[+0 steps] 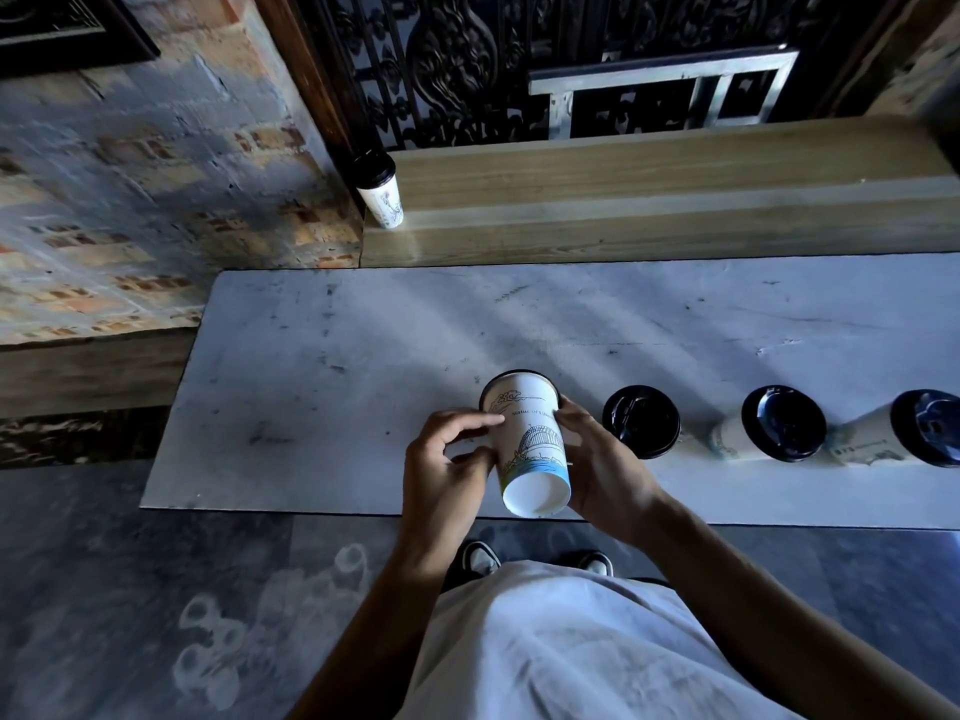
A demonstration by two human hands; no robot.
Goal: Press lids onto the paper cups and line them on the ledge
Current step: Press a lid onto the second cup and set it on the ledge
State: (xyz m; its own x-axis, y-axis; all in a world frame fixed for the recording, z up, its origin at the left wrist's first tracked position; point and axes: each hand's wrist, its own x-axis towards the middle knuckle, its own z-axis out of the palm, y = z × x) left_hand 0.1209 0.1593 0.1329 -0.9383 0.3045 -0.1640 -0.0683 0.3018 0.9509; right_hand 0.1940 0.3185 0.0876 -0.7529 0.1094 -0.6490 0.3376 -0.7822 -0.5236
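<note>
I hold a white printed paper cup [530, 444] over the front of the white table [322, 356], tilted so its bottom faces me and its black-lidded top points away. My left hand [447, 470] pinches its left side, fingers curled. My right hand [602, 465] wraps round its right side. Three black-lidded cups stand in a row on the table to the right: one [641, 420], a second [779, 426], a third [924, 433]. Another lidded cup [382, 192] stands at the left end of the wooden ledge [649, 200].
A brick wall [130, 200] rises to the left. Behind the ledge is dark carved woodwork [467, 70] with a metal frame [660, 90]. My shoes [480, 558] and pale clothing show below the table's front edge, on a grey stone floor.
</note>
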